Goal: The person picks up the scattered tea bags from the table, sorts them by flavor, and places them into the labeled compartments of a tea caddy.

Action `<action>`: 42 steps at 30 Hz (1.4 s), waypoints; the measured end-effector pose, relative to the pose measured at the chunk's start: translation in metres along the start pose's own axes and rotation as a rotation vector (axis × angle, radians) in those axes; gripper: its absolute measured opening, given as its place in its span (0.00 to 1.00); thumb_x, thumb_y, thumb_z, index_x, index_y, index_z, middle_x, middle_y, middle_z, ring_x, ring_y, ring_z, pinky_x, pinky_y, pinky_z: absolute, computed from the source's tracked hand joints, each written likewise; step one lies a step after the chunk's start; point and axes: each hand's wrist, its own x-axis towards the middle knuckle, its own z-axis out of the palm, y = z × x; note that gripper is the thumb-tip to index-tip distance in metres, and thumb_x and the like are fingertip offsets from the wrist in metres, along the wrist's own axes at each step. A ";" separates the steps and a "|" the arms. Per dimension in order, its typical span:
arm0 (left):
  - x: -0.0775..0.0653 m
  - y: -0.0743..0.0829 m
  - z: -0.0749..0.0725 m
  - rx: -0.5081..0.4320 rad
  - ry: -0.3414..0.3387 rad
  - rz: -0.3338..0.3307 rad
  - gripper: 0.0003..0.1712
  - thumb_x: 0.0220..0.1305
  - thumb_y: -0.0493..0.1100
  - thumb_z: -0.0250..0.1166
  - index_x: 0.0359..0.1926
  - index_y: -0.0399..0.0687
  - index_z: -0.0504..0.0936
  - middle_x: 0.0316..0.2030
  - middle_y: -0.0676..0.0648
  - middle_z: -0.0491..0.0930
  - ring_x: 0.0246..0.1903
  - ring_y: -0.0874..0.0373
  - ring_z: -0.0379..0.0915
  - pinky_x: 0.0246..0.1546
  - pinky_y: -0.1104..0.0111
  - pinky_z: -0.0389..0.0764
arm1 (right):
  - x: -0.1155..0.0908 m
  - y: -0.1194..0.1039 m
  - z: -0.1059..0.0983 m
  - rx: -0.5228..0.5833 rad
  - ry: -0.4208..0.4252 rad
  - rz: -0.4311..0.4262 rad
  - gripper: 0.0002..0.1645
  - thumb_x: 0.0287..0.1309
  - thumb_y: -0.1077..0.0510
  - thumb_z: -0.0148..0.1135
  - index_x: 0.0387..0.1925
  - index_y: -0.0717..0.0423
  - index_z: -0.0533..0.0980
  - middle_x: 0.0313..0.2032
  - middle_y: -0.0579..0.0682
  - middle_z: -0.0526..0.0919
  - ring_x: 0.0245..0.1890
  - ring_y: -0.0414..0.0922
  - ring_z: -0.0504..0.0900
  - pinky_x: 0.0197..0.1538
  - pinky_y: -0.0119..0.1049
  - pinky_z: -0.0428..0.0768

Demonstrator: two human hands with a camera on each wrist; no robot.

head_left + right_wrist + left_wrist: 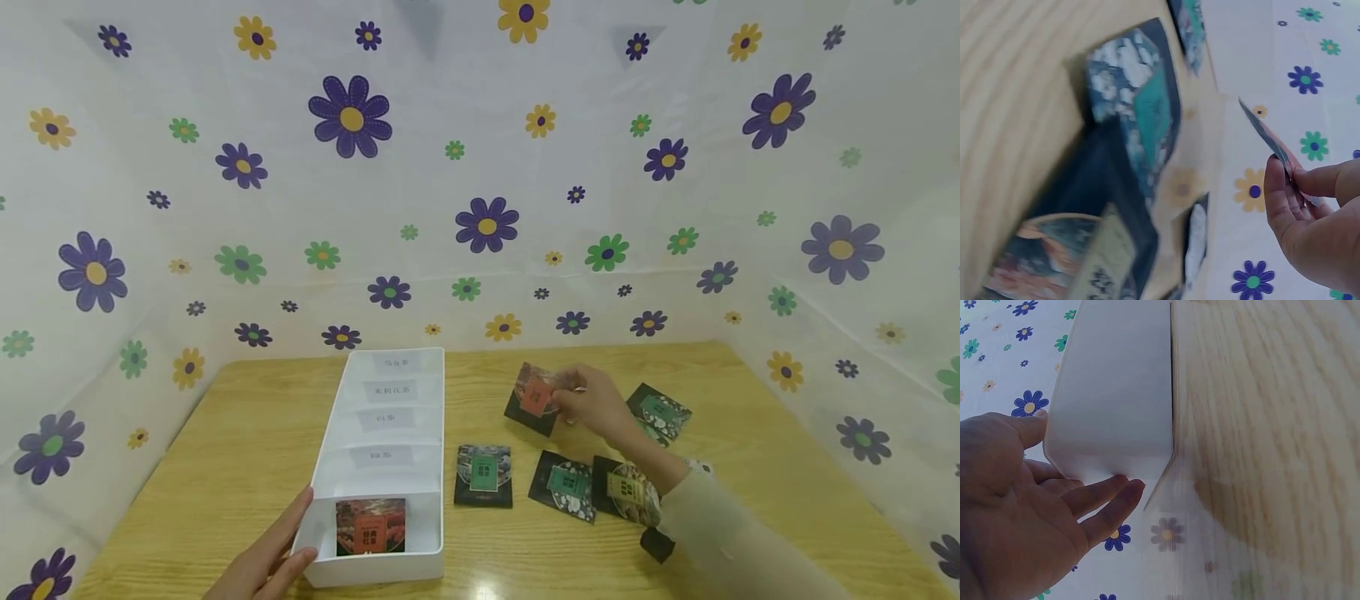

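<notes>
Pinching red-labelled packet (pixel 528 402) in right hand (pixel 594 402) — with bare tabletop (pixel 478 392) leftward to white box (pixel 405 570); touching its edge with spread left hand (pixel 262 558) — rightward, on boxed packet (pixel 371 529), apparently 经典红茶.

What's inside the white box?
A red-labelled packet shows in the nearest compartment. The other four show labels, no packets. Anything behind that packet or low behind the dividers is hidden.

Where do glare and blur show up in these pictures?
Head view: small bright glare on the wooden table at the picture's bottom edge; right wrist view: the yellow-labelled packet is blurred, its print illegible, while the right hand looks sharper; left wrist view: the table's grain looks soft.
</notes>
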 end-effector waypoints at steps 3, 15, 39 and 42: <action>0.000 0.000 -0.001 -0.005 -0.016 -0.022 0.42 0.77 0.46 0.62 0.81 0.36 0.53 0.76 0.30 0.56 0.67 0.33 0.64 0.48 0.62 0.86 | 0.001 -0.007 -0.004 -0.006 -0.028 -0.022 0.19 0.72 0.66 0.61 0.60 0.70 0.72 0.47 0.64 0.83 0.38 0.52 0.86 0.44 0.57 0.86; -0.005 -0.003 0.005 -0.036 0.043 -0.024 0.41 0.75 0.39 0.64 0.80 0.37 0.55 0.74 0.29 0.60 0.64 0.34 0.68 0.44 0.66 0.85 | -0.011 -0.045 0.008 -0.032 -0.116 -0.193 0.23 0.70 0.67 0.63 0.64 0.68 0.74 0.45 0.62 0.87 0.34 0.50 0.86 0.33 0.38 0.85; -0.001 -0.004 0.008 -0.024 0.063 0.030 0.40 0.74 0.38 0.64 0.79 0.35 0.56 0.74 0.29 0.60 0.63 0.31 0.68 0.43 0.63 0.86 | -0.035 -0.088 0.081 0.183 -0.281 -0.310 0.19 0.69 0.70 0.62 0.60 0.66 0.77 0.35 0.56 0.85 0.33 0.44 0.86 0.37 0.42 0.88; -0.001 -0.004 0.008 -0.034 0.067 0.026 0.40 0.74 0.38 0.64 0.79 0.35 0.56 0.74 0.29 0.60 0.63 0.31 0.67 0.43 0.63 0.87 | -0.036 -0.089 0.092 0.211 -0.307 -0.278 0.19 0.69 0.70 0.62 0.59 0.64 0.78 0.35 0.55 0.85 0.32 0.42 0.85 0.39 0.48 0.87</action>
